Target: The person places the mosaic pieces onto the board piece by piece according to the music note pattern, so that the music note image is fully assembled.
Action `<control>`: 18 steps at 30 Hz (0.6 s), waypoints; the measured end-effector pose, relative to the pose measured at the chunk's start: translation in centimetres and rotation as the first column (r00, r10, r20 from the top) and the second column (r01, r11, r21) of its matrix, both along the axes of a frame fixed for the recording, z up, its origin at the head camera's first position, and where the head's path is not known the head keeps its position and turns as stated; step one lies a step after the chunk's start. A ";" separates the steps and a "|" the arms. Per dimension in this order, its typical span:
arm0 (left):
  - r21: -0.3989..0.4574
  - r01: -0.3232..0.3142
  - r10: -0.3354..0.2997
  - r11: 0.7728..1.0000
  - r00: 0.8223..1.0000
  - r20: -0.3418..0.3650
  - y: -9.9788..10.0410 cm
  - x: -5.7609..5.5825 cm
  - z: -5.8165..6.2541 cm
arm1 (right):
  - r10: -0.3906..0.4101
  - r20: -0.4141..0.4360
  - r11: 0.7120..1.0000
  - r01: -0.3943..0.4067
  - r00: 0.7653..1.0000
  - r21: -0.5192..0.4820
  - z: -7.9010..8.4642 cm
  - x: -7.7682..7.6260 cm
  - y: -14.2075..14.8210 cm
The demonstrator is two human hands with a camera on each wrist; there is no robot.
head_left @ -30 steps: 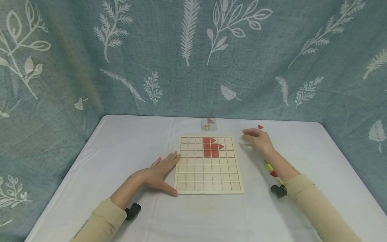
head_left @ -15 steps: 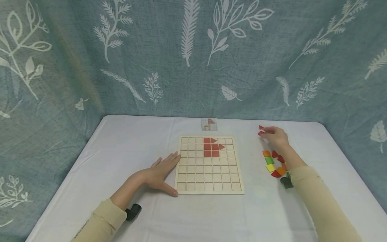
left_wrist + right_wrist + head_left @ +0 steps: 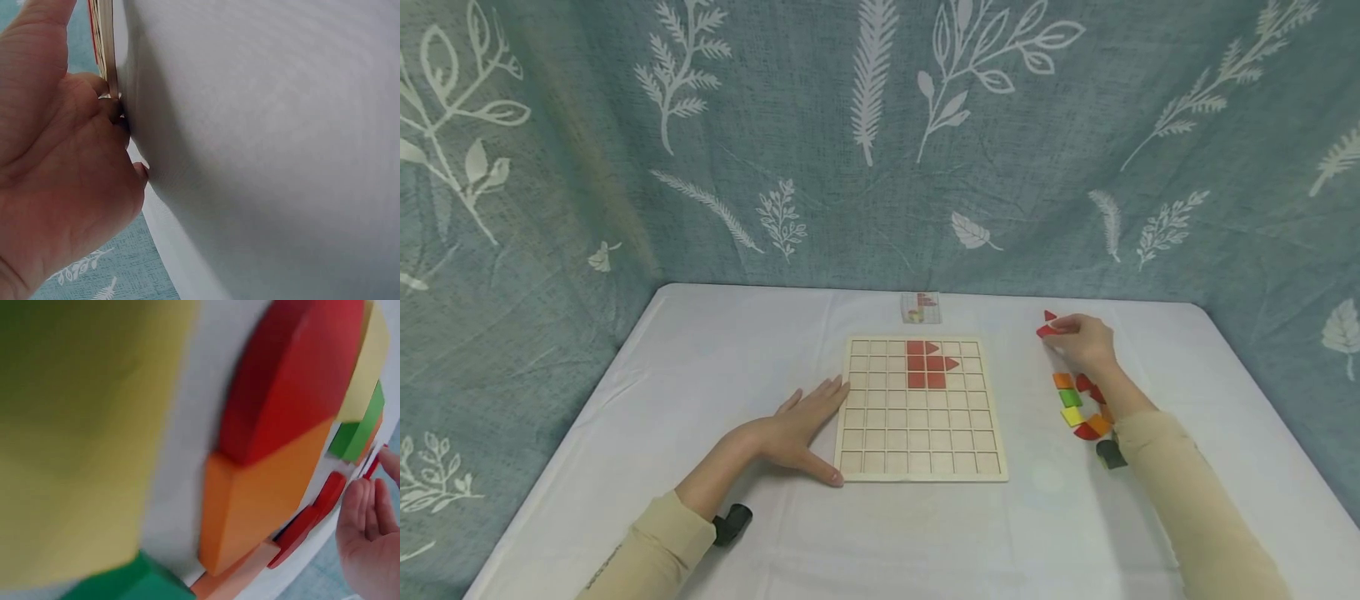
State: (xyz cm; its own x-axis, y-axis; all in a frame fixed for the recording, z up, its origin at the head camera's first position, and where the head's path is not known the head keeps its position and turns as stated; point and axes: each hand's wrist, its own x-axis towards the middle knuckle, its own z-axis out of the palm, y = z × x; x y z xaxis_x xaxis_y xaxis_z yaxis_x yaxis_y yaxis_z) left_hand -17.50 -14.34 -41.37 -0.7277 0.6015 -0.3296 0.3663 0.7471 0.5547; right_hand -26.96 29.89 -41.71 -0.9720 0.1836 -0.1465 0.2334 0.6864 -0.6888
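Observation:
My right hand [image 3: 1084, 343] pinches a red block [image 3: 1046, 332] between thumb and fingertips at the far right of the table. A thin red edge of that block [image 3: 373, 465] shows between the fingers in the right wrist view. Just beyond it lies a small red triangular block [image 3: 1049, 315]. My left hand [image 3: 801, 425] has its fingers spread, with fingertips and thumb against the left edge of a wooden grid board [image 3: 921, 481]. Red square blocks [image 3: 916, 364] and two red triangular ones [image 3: 952, 364] sit in cells near the board's far side.
Under my right forearm, loose blocks lie in a curved row: orange [image 3: 1063, 381], green [image 3: 1070, 398], yellow [image 3: 1072, 417], and several red and orange ones. A small pattern card [image 3: 921, 308] lies beyond the board. A patterned cloth [image 3: 820, 150] hangs behind the table.
My right hand has moved right from beside the board's far corner to the red block and grips it. The loose blocks have come into sight. My left hand stays at the board.

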 end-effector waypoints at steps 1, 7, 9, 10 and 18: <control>0.003 0.002 -0.002 1.000 1.000 0.000 0.0 0.0 0.0 | 0.003 -0.001 1.000 -0.003 1.000 -0.014 0.0 0.0 -0.1; -0.008 0.003 -0.003 1.000 1.000 0.003 0.0 -0.1 -0.2 | 0.018 0.045 0.989 -0.011 0.999 -0.150 0.0 0.4 -1.9; -0.016 0.002 -0.001 1.000 1.000 0.006 0.0 -0.1 -0.2 | 0.031 0.060 0.981 -0.019 0.998 -0.194 0.0 0.7 -2.7; -0.011 0.004 -0.004 1.000 1.000 0.007 0.0 -0.1 -0.2 | 0.042 0.062 0.977 -0.028 0.997 -0.209 0.0 0.9 -3.2; -0.008 0.007 -0.007 1.000 1.000 0.010 -0.1 -0.1 -0.2 | 0.168 0.047 0.952 -0.149 0.985 -0.267 -0.2 2.5 -5.9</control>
